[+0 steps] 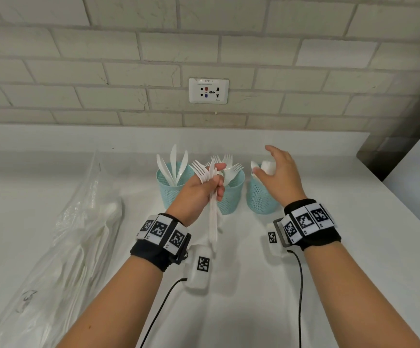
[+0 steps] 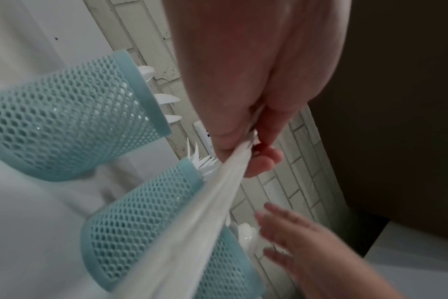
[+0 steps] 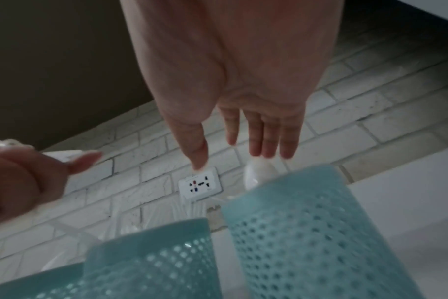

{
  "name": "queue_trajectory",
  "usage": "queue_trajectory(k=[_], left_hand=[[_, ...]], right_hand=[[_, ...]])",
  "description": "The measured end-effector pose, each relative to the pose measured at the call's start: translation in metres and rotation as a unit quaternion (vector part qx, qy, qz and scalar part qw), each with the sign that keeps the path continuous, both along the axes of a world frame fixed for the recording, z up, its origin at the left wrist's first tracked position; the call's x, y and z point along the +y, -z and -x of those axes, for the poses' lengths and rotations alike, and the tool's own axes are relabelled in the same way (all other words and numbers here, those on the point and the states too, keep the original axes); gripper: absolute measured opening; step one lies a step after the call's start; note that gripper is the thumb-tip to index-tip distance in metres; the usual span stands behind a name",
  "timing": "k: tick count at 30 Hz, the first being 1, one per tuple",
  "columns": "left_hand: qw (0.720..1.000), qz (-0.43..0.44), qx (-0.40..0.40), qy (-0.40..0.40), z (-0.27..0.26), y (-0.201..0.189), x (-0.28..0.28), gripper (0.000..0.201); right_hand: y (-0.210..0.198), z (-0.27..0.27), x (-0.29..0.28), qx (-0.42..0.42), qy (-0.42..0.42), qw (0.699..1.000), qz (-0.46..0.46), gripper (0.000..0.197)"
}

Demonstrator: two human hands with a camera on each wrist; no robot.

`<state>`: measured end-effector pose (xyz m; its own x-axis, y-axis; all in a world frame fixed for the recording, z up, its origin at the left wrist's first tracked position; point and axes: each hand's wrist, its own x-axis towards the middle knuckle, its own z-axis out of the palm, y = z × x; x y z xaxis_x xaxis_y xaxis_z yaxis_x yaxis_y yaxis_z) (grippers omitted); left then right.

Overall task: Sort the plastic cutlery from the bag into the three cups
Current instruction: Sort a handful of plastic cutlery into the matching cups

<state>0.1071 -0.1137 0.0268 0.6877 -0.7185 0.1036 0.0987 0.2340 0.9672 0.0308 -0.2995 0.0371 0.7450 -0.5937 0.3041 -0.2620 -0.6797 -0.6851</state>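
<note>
While the sorting is plainly well under way, it is not finished. Three teal mesh cups stand in a row toward the back edge of the counter (image 1: 329, 247): the left cup (image 1: 171, 189) holds knives, blades up; the middle cup (image 1: 231, 194) holds forks, tines up; the right cup (image 1: 260, 197) holds what look like spoons, though only a few white bowls show above its rim.

The left hand (image 1: 199, 189) is raised just in front of the left and middle cups, its fingers (image 2: 262, 161) curled round a bundle of forks (image 1: 207, 177), tines up and fanned, handles hanging down toward the counter. The left wrist view confirms the clamp on the stacked handles. By my reading, this bundle belongs in the middle cup, which stands just behind it.

The right hand (image 1: 279, 169) hovers above the right cup, fingers (image 3: 263, 137) straight and spread, holding nothing; the right wrist view shows the fingertips just over a spoon bowl at the rim, without clear contact.

Along the left edge of the counter lies the clear plastic bag (image 1: 73, 234), long and crumpled. White shapes show through it, so I judge that more cutlery is left inside, though how much and of which kinds cannot be told.

What remains, as I judge it: drop the held forks into the middle cup, then empty and sort the bag.
</note>
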Motion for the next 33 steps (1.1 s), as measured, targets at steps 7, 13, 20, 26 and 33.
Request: queue_trajectory(k=[7, 13, 20, 26, 33], left_hand=[[0.995, -0.041, -0.092, 0.016, 0.005, -0.006, -0.002, 0.019], [0.993, -0.066, -0.101, 0.016, 0.003, -0.007, 0.011, 0.019], [0.985, -0.118, -0.121, -0.042, -0.020, -0.009, 0.026, 0.031], [0.960, 0.051, -0.149, -0.230, -0.062, -0.047, 0.038, 0.029], [0.938, 0.101, -0.200, -0.264, -0.087, -0.058, 0.021, 0.030]], right_hand=[[-0.039, -0.014, 0.071, -0.012, -0.251, 0.968, -0.025, 0.030], [-0.059, -0.022, 0.085, -0.079, -0.263, 0.916, -0.293, 0.012], [-0.088, -0.023, 0.056, -0.360, -0.173, 0.814, -0.421, 0.010], [-0.080, -0.022, 0.039, -0.416, -0.060, 0.841, -0.342, 0.012], [-0.005, -0.045, 0.050, -0.097, -0.045, 0.986, -0.126, 0.015]])
